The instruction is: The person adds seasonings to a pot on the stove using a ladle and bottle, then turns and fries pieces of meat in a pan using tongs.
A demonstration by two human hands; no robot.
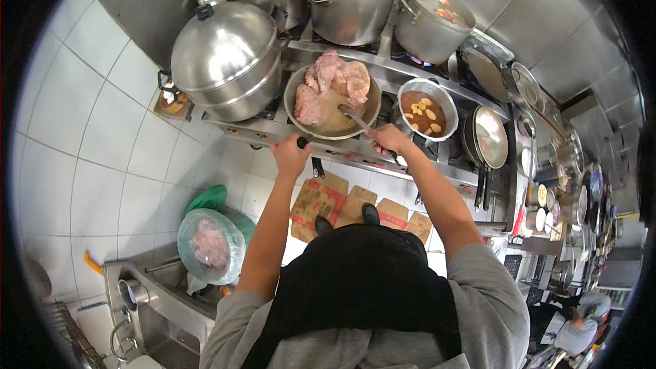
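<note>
Large pieces of pale pink meat lie in a wide frying pan with cloudy liquid, on the stove. My left hand is closed round the pan's black handle at the front edge. In my right hand is a metal utensil with a dark handle; its head reaches into the liquid beside the meat. Just right of the pan, a pot holds reddish-brown sauce with yellow slices.
A domed steamer stands left of the pan. Tall pots line the back. More pans sit at the right. A lined bucket with meat is beside the sink. Another person is at lower right.
</note>
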